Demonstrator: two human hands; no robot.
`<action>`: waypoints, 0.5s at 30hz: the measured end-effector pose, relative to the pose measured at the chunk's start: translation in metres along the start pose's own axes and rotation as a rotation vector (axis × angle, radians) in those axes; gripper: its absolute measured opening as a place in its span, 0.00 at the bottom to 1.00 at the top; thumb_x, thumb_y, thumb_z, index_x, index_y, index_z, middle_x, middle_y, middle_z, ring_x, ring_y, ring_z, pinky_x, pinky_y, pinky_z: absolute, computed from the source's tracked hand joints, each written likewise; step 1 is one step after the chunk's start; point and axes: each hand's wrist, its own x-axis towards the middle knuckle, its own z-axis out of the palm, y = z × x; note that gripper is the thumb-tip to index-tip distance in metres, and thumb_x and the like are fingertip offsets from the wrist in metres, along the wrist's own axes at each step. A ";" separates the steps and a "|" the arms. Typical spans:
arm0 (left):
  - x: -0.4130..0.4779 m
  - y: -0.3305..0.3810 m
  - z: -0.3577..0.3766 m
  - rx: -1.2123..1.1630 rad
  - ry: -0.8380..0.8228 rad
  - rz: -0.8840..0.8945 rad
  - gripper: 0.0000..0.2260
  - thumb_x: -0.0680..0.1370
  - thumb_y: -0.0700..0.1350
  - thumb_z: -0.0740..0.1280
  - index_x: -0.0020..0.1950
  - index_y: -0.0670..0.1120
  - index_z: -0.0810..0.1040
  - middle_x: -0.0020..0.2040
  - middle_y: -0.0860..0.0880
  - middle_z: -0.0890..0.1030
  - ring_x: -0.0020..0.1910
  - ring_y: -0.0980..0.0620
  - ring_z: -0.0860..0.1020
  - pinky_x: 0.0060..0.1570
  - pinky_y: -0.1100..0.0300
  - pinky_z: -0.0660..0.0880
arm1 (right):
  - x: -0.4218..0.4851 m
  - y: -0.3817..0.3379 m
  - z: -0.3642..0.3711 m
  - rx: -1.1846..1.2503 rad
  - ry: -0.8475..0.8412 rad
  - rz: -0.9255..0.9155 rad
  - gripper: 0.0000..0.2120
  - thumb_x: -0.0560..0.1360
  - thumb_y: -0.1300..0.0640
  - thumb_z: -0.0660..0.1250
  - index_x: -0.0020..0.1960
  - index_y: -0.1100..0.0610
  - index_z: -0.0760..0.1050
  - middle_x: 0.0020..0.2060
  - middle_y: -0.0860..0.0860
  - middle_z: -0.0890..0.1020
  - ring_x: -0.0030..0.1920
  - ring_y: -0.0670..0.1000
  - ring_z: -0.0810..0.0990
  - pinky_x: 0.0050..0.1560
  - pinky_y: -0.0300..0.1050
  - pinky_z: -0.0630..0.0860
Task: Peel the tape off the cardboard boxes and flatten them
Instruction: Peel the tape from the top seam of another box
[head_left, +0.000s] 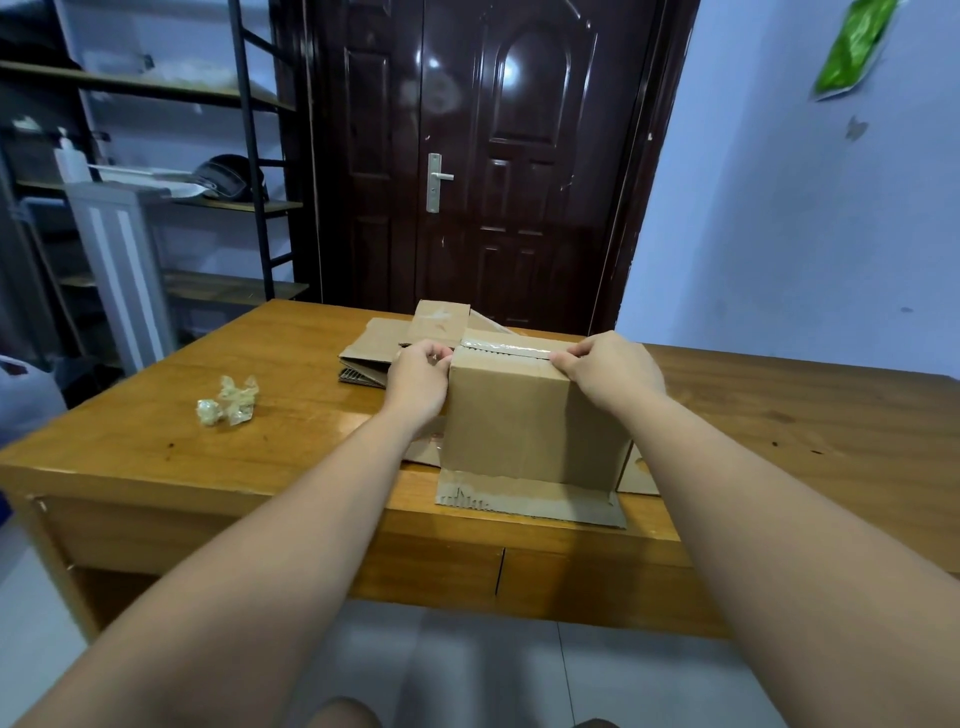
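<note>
Fingers (563, 358) of right hand (610, 371) pinch the tape (501, 344) on top of the box (514, 415), which stands upright on the table (156, 431), while left hand (418, 379) grips the opposite corner with curled fingers, probably bracing it for peeling.

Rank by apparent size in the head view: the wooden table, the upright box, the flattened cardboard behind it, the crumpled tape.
1. wooden table
2. upright box
3. flattened cardboard, partly hidden and farther, so rank unsure
4. crumpled tape
</note>
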 end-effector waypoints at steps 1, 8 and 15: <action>-0.001 -0.002 0.000 0.093 0.007 0.028 0.06 0.80 0.40 0.61 0.48 0.46 0.77 0.58 0.45 0.77 0.47 0.48 0.74 0.48 0.56 0.71 | 0.000 0.000 0.000 0.001 0.000 -0.003 0.21 0.76 0.37 0.62 0.60 0.49 0.80 0.53 0.50 0.83 0.56 0.54 0.78 0.52 0.53 0.80; -0.013 -0.013 -0.002 0.524 0.054 0.196 0.14 0.77 0.33 0.59 0.57 0.45 0.78 0.56 0.45 0.78 0.58 0.44 0.71 0.55 0.56 0.69 | -0.005 0.000 -0.003 0.012 -0.006 -0.015 0.21 0.77 0.38 0.62 0.61 0.50 0.79 0.53 0.50 0.82 0.56 0.54 0.78 0.50 0.51 0.80; -0.024 -0.015 -0.011 0.454 -0.070 0.174 0.11 0.81 0.40 0.56 0.60 0.46 0.74 0.54 0.45 0.81 0.51 0.43 0.78 0.47 0.50 0.75 | -0.007 -0.001 -0.003 0.033 -0.009 -0.020 0.19 0.77 0.38 0.62 0.59 0.48 0.80 0.53 0.50 0.82 0.57 0.54 0.78 0.53 0.53 0.79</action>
